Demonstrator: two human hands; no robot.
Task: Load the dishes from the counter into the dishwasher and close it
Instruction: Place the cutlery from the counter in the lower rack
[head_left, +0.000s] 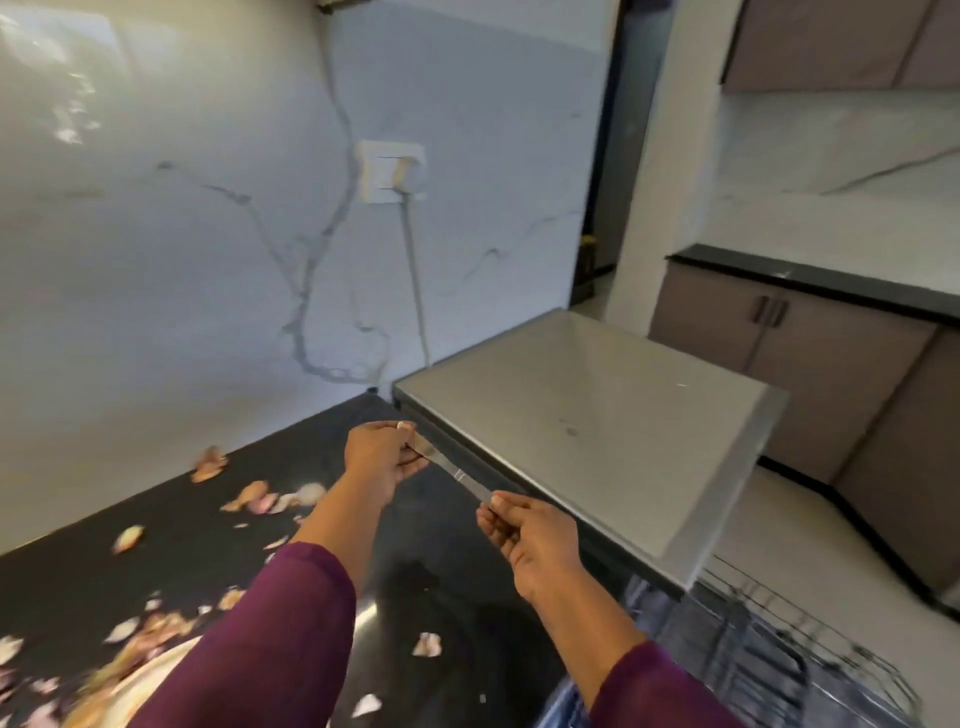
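Both hands (384, 457) (530, 540) pinch thin metal utensil (457, 474).

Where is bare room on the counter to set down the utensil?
The dishwasher top is bare. So is the dark counter between the forearms, beside the dishwasher. The left side is crowded with onion peels. Both hands hold the utensil.

Bare black counter (441, 587) ahead — peels (249, 499) left, steel dishwasher top (597, 415) right
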